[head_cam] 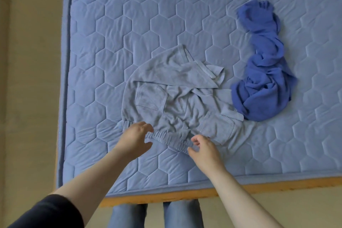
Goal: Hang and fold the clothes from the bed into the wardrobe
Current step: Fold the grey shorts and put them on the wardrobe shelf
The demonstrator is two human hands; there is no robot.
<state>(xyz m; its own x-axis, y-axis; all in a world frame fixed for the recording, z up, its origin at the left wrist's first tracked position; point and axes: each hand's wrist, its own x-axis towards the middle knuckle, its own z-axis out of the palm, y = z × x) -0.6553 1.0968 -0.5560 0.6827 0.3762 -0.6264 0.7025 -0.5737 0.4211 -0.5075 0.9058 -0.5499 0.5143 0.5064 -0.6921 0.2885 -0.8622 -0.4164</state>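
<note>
A pair of grey shorts with pockets lies crumpled on the blue quilted mattress, its elastic waistband nearest to me. My left hand hovers at the left part of the waistband with fingers spread and thumb apart, holding nothing. At the waistband's right part, my right hand has loosely bent fingers and no grip on the cloth. A dark blue garment lies bunched to the right of the shorts.
The mattress sits on a wooden bed frame whose edge runs in front of me. My legs in jeans stand against it. Beige floor lies to the left of the bed.
</note>
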